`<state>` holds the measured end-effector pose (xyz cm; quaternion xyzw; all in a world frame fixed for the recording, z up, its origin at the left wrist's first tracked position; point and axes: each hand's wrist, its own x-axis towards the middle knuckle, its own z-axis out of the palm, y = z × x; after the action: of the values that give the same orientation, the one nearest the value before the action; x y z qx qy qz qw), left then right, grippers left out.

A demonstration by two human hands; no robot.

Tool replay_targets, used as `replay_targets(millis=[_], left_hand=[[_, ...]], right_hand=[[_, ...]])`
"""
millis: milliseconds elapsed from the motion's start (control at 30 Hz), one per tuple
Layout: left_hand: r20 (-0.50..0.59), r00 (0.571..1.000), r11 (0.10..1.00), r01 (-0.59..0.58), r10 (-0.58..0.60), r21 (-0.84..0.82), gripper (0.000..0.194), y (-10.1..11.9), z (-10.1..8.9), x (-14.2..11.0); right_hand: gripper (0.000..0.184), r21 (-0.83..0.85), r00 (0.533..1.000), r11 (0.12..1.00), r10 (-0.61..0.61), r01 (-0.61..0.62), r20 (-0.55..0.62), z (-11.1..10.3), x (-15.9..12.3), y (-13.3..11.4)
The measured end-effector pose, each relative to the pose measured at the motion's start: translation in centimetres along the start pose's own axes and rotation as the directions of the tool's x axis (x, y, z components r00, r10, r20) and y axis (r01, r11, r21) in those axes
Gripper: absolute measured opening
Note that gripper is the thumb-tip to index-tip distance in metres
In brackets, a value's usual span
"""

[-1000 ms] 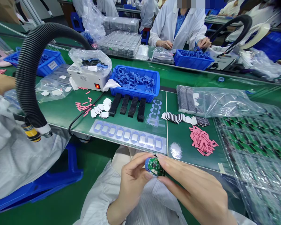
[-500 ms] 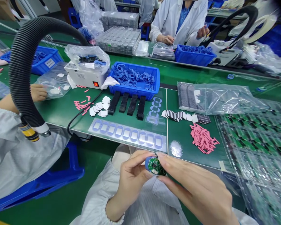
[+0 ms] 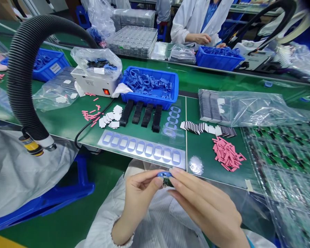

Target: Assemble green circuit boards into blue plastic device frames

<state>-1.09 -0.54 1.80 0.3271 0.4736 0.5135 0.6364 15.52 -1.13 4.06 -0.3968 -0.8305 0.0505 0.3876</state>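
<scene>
Between my two hands, just off the table's front edge, is a small blue plastic frame point(image 3: 164, 174) with a green circuit board point(image 3: 167, 182) in it. My left hand point(image 3: 142, 193) pinches its left side between thumb and fingers. My right hand point(image 3: 204, 203) grips the right side, its fingers covering much of the board. The piece is tilted, with the blue rim toward the table. Close beyond my hands lie a clear strip with a row of blue ovals and white pads point(image 3: 141, 148) and a small pile of clear film pieces point(image 3: 196, 165).
A blue bin point(image 3: 177, 86) holds blue frames, with black blocks point(image 3: 146, 115) before it. Pink strips point(image 3: 227, 154), stacked pads point(image 3: 209, 128) and trays of green boards point(image 3: 281, 148) lie right. A black flexible hose point(image 3: 20, 75) arches at left. Co-workers sit left and across.
The blue frame and board have been tipped, so less of the board's face shows. My hands shifted slightly left. The left co-worker's hand moved away from the plastic bag.
</scene>
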Motion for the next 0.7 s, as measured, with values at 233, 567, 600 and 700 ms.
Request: replay_targets(millis=[233,567,600,700], left_hand=[[0.004,0.974,0.968,-0.226,0.227,0.106,0.014,0.4,0.5,-0.4],[0.141,0.937,0.918,-0.343,0.32,0.2,0.024,0.9,0.4,-1.0],[0.156,0.947,0.936,-0.305,0.28,0.175,0.023,1.0,0.4,-0.9],[0.219,0.946,0.954,-0.272,0.24,0.127,0.039,1.1,0.2,-0.7]], right_hand=[[0.011,0.554,0.826,0.653,0.551,-0.516,0.12,1.2,1.0,-0.6],[0.005,0.675,0.777,0.52,0.617,-0.523,0.126,1.0,1.3,-1.0],[0.006,0.716,0.761,0.45,0.624,-0.534,0.175,1.2,1.2,-0.9],[0.009,0.8,0.717,0.242,0.628,-0.549,0.301,1.6,1.1,-0.5]])
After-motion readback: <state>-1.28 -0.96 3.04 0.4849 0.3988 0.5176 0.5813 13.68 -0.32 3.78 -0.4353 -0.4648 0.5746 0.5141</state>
